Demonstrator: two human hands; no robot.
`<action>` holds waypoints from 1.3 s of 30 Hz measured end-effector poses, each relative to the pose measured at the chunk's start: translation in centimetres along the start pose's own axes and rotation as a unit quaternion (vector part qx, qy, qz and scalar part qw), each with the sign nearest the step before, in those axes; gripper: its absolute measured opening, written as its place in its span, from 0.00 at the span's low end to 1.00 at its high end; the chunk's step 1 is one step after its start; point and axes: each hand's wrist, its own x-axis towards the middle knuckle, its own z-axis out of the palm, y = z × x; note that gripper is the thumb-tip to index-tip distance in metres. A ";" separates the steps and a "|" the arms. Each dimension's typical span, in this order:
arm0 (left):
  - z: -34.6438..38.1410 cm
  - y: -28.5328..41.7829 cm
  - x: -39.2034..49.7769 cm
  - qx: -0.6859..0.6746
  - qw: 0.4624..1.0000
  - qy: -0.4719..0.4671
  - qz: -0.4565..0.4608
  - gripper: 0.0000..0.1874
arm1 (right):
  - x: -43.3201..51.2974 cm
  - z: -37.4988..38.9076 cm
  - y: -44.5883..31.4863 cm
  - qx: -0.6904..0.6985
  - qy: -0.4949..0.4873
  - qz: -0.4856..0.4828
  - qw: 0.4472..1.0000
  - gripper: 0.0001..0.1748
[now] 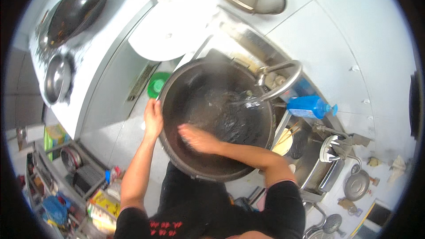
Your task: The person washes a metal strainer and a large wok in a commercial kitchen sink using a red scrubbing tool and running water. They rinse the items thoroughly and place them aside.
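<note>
A large dark wok [219, 169] rests at the sink, tilted slightly, with water in its bottom. From a curved metal faucet [282, 88] a stream runs into it on the right side. My left hand [153, 118] grips the wok's left rim, thumb and fingers around the edge. Inside the wok, near its lower left wall, is my right hand [197, 138], blurred by motion. Whether that hand holds anything I cannot tell; its fingers are partly hidden.
A blue plastic bottle [307, 107] lies right of the faucet. Behind the wok is a large white round lid [166, 36]. A second wok [81, 10] and a metal bowl [57, 79] sit on the left counter. Stacked white plates [327, 149] stand at right; a crowded shelf [56, 172] is lower left.
</note>
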 end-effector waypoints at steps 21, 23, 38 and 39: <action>0.8 -1.2 0.6 -0.067 0.997 -0.032 0.009 0.12 | 2.3 5.0 -9.8 0.050 0.169 0.204 0.963 0.32; 0.6 -1.1 -0.1 -0.117 0.990 -0.070 0.049 0.17 | 2.3 6.5 -11.0 0.089 0.191 0.178 0.961 0.33; -1.8 4.2 2.0 -0.045 0.998 -0.033 0.033 0.17 | -17.2 -18.4 6.5 -0.451 0.173 0.157 0.861 0.31; -1.8 4.3 2.0 -0.038 0.998 -0.036 0.033 0.18 | -20.0 -16.2 5.1 -0.422 0.202 0.181 0.865 0.32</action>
